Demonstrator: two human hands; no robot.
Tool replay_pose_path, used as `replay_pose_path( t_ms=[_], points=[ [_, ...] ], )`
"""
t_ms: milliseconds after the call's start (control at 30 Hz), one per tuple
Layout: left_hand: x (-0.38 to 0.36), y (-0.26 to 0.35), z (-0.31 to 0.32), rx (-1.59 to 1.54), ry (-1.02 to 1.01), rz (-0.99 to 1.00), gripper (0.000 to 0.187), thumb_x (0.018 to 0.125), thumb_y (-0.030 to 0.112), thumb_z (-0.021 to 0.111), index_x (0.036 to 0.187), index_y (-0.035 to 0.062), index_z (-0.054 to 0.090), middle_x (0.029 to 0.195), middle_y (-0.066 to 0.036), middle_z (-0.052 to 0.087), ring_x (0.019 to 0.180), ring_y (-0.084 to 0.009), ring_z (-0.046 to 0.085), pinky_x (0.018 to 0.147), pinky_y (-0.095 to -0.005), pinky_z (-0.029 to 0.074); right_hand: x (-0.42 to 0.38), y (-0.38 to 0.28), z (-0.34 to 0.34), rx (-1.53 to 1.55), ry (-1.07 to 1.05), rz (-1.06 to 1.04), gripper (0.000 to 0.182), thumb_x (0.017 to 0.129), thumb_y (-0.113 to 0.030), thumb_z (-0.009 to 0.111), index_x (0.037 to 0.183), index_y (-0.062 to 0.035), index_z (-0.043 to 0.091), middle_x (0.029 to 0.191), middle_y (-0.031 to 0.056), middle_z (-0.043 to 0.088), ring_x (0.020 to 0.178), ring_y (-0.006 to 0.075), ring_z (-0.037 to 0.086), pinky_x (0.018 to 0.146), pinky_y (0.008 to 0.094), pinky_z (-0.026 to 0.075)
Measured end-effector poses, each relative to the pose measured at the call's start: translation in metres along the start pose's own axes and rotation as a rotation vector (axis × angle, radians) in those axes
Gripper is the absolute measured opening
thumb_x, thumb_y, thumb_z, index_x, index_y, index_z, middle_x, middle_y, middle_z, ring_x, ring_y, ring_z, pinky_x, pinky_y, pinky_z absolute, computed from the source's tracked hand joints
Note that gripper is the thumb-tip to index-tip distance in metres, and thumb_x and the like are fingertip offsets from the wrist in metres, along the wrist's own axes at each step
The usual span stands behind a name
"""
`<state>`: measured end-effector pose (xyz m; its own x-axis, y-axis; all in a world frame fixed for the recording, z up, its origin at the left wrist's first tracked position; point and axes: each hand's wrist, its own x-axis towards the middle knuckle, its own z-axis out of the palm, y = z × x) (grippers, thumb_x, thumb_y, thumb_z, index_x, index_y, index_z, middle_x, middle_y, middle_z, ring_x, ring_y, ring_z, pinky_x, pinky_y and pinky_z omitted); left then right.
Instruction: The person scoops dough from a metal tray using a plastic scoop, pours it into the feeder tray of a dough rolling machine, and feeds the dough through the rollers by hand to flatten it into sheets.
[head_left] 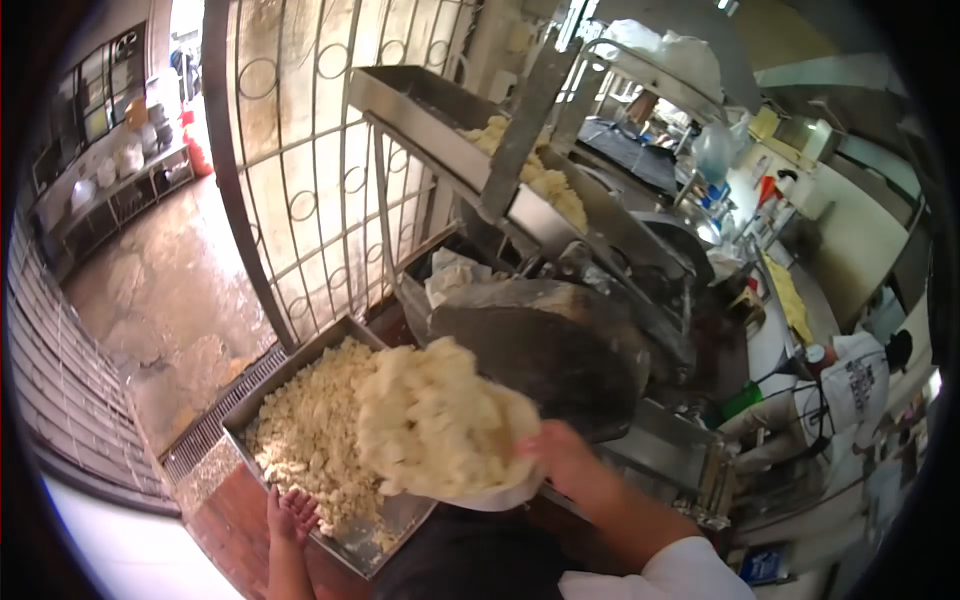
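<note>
A large mass of pale, crumbly dough [435, 420] fills a shallow white container [512, 492], tilted over the right part of a metal tray [408, 518]. My right hand [560, 458], slightly blurred, grips this container by its right rim. Loose crumbled dough [310, 430] covers most of the tray, while bare metal shows at its near corner. At the tray's near left edge is my left hand [294, 512], palm up with loosely bent fingers and nothing in it.
Behind the tray stands a machine with a dark rounded body [540, 340] and a sloping metal chute [430, 140] holding more dough [555, 185]. A barred metal gate [300, 150] rises at the back left. At the far right, a person [840, 395] in white bends by a counter.
</note>
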<state>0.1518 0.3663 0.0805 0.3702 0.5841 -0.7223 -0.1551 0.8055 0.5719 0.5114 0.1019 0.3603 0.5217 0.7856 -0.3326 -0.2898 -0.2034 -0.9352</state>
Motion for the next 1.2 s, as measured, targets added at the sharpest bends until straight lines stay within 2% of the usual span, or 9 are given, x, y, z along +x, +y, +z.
replay_pose_path(
  t_ms=[167, 300, 433, 533, 633, 800, 900, 1000, 1200],
  points=[
    [0.003, 0.009, 0.046, 0.033, 0.057, 0.029, 0.054, 0.088, 0.055, 0.048, 0.119, 0.0108, 0.052, 0.094, -0.006, 0.061, 0.080, -0.0218, 0.061, 0.059, -0.0349, 0.047, -0.056, -0.090, -0.057, 0.443, 0.223, -0.188, 0.041, 0.086, -0.028, 0.059, 0.113, 0.0033, 0.058, 0.099, 0.0124, 0.067, 0.083, 0.0222, 0.067, 0.072, 0.0345, 0.056],
    [-0.002, 0.028, 0.139, 0.297, -0.154, 0.301, 0.055, 0.089, 0.052, 0.051, 0.121, 0.0076, 0.052, 0.102, -0.008, 0.063, 0.085, -0.0210, 0.061, 0.066, -0.0345, 0.047, -0.082, -0.166, -0.119, 0.327, 0.146, -0.437, 0.056, 0.089, -0.042, 0.053, 0.123, 0.0027, 0.052, 0.109, 0.0142, 0.065, 0.092, 0.0246, 0.066, 0.078, 0.0367, 0.056],
    [-0.066, 0.085, 0.313, 0.480, -0.484, 0.716, 0.059, 0.092, 0.054, 0.044, 0.124, 0.0050, 0.054, 0.113, -0.009, 0.063, 0.100, -0.0193, 0.059, 0.085, -0.0360, 0.044, -0.087, -0.223, -0.172, 0.236, 0.336, -0.521, 0.043, 0.093, -0.041, 0.052, 0.111, -0.0025, 0.057, 0.080, 0.0064, 0.067, 0.054, 0.0118, 0.060, 0.039, 0.0205, 0.046],
    [-0.120, 0.127, 0.426, 0.670, -0.694, 0.942, 0.066, 0.093, 0.055, 0.041, 0.131, 0.0025, 0.049, 0.129, -0.011, 0.054, 0.121, -0.0221, 0.048, 0.101, -0.0374, 0.036, -0.079, -0.253, -0.228, 0.183, 0.272, -0.537, 0.037, 0.093, -0.039, 0.054, 0.100, -0.0034, 0.059, 0.068, 0.0040, 0.062, 0.052, 0.0114, 0.057, 0.042, 0.0229, 0.045],
    [-0.156, 0.143, 0.525, 0.693, -0.888, 1.108, 0.060, 0.096, 0.043, 0.046, 0.137, 0.0002, 0.042, 0.138, -0.016, 0.047, 0.130, -0.0248, 0.040, 0.109, -0.0364, 0.027, -0.062, -0.287, -0.257, -0.039, 0.528, -0.524, 0.037, 0.089, -0.042, 0.060, 0.085, -0.0050, 0.060, 0.060, 0.0019, 0.056, 0.049, 0.0108, 0.053, 0.045, 0.0240, 0.042],
    [-0.115, 0.145, 0.643, 0.838, -0.788, 1.264, 0.073, 0.093, 0.050, 0.048, 0.142, -0.0016, 0.032, 0.142, -0.025, 0.038, 0.135, -0.0323, 0.034, 0.110, -0.0365, 0.025, 0.011, -0.360, -0.247, -1.200, 0.512, -0.329, 0.049, 0.076, -0.053, 0.071, 0.065, -0.0068, 0.062, 0.058, 0.0041, 0.057, 0.052, 0.0109, 0.054, 0.051, 0.0268, 0.041],
    [-0.062, 0.145, 0.695, 0.910, -0.713, 1.339, 0.076, 0.091, 0.050, 0.051, 0.141, -0.0027, 0.032, 0.141, -0.028, 0.038, 0.135, -0.0363, 0.033, 0.110, -0.0376, 0.025, 0.099, -0.372, -0.191, -1.975, 0.463, -0.418, 0.063, 0.063, -0.063, 0.075, 0.084, -0.0047, 0.072, 0.085, 0.0141, 0.069, 0.079, 0.0268, 0.068, 0.069, 0.0412, 0.052],
    [-0.058, 0.138, 0.712, 1.101, -0.592, 1.496, 0.076, 0.089, 0.049, 0.054, 0.140, -0.0034, 0.034, 0.140, -0.028, 0.038, 0.134, -0.0394, 0.033, 0.110, -0.0398, 0.027, 0.150, -0.362, -0.152, -2.036, 0.300, -0.286, 0.066, 0.063, -0.060, 0.077, 0.099, -0.0052, 0.071, 0.094, 0.0089, 0.070, 0.089, 0.0243, 0.068, 0.078, 0.0384, 0.053],
    [-0.060, 0.110, 0.735, 1.353, -0.309, 1.878, 0.072, 0.086, 0.042, 0.057, 0.136, -0.0042, 0.037, 0.137, -0.026, 0.043, 0.130, -0.0408, 0.038, 0.107, -0.0439, 0.032, 0.157, -0.370, -0.169, -1.941, 0.328, -0.297, 0.062, 0.063, -0.061, 0.074, 0.085, -0.0027, 0.072, 0.082, 0.0134, 0.069, 0.084, 0.0285, 0.068, 0.073, 0.0376, 0.053]
  ],
)
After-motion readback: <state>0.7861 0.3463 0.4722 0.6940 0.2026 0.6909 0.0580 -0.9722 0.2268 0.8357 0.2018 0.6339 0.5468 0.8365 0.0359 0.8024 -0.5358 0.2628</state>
